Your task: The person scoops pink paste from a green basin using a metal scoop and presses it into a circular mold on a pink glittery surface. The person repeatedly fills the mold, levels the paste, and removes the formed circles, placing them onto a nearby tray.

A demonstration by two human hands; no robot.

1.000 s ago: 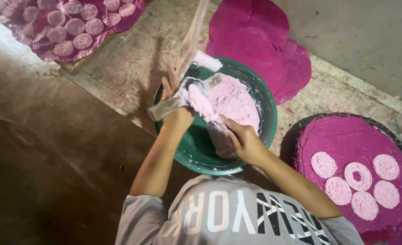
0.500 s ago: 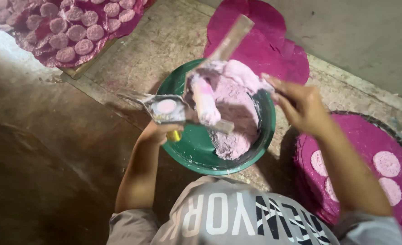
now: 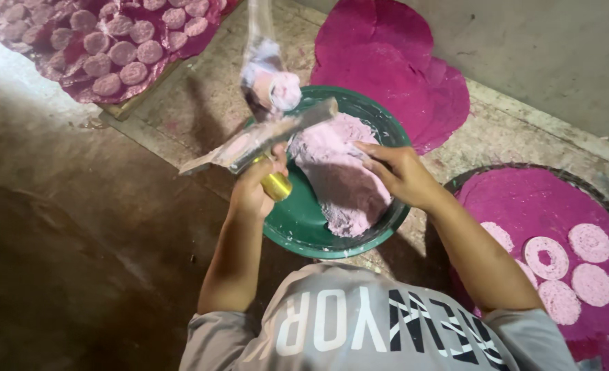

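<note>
Head view, left hand (image 3: 256, 189) fingers gripping scraper (image 3: 260, 137) above green basin (image 3: 297, 230), right hand (image 3: 397, 172) fingers open, touching pink dough (image 3: 339, 178).

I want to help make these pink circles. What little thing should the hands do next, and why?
Probably the right hand, already touching the pink dough in the green bowl, should pinch off a bit. The left hand holds the flat scraper raised and ready, and its blade looks bare.
</note>
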